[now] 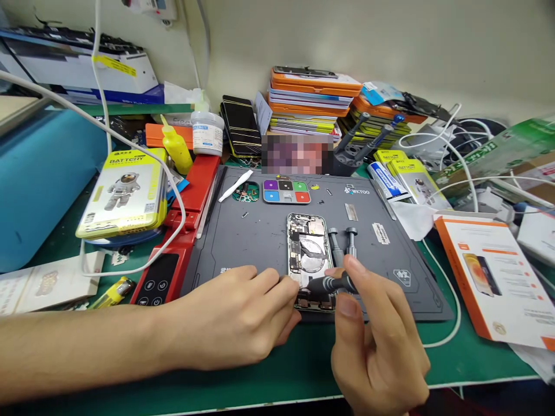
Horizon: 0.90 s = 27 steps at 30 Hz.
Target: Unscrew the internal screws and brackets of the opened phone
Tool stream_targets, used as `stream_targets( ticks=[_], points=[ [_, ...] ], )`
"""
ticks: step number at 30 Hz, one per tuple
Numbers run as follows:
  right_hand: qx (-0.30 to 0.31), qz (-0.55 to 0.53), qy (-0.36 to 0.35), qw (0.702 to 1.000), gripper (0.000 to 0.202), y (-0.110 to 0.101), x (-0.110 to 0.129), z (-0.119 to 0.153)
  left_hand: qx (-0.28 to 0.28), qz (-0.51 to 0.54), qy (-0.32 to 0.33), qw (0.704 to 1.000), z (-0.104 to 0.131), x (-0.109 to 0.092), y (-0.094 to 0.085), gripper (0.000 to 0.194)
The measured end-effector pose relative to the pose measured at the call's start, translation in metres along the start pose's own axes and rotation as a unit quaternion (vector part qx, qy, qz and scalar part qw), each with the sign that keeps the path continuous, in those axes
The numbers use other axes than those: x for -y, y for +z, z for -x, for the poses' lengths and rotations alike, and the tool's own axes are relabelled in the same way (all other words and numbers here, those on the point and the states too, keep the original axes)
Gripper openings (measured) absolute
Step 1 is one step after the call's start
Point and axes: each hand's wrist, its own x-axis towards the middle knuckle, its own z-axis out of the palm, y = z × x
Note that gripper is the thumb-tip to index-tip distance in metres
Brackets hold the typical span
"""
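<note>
An opened phone (pixel 309 245) lies face up on the grey work mat (pixel 264 242), its circuit board and a round coil exposed. My left hand (pixel 243 315) is closed at the lower left edge of the phone, fingers curled and pressed against its frame; the fingertips are partly hidden. Between thumb and fingers, my right hand (pixel 381 335) grips a dark screwdriver (pixel 329 284), held almost level over the phone's lower end. Its tip is too hard to make out. Two more grey screwdrivers (pixel 351 242) lie right of the phone.
Behind the phone sit a coloured screw tray (pixel 287 192) and a white pry tool (pixel 236 186). A red device (pixel 173 260) and battery boxes (pixel 125 193) stand left. On the right are a phone box (pixel 498 283) and a white cable (pixel 455 323). Orange cases (pixel 314 86) are stacked behind.
</note>
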Motion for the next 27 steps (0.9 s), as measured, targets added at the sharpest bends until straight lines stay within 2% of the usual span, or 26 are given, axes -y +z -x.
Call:
stream_targets(
  ticks=[5, 11, 19, 27],
  points=[
    [0.004, -0.032, 0.005, 0.999, 0.072, 0.0012, 0.0003, -0.0003, -0.018, 0.004, -0.015, 1.0, -0.0001, 0.0, -0.0004, 0.024],
    [-0.014, -0.014, 0.008, 1.0, 0.071, 0.0017, -0.0006, -0.0008, -0.015, 0.052, -0.044, 0.998, -0.0014, 0.0016, 0.0002, 0.026],
    [-0.028, 0.018, 0.021, 0.999, 0.069, 0.001, 0.0009, -0.0001, -0.03, 0.07, -0.049, 0.996, -0.0013, 0.0035, 0.0013, 0.024],
    [-0.01, 0.0, 0.016, 1.0, 0.072, 0.0002, 0.0001, 0.0011, -0.042, 0.074, -0.049, 0.995, -0.002, 0.0028, -0.0024, 0.026]
  ],
)
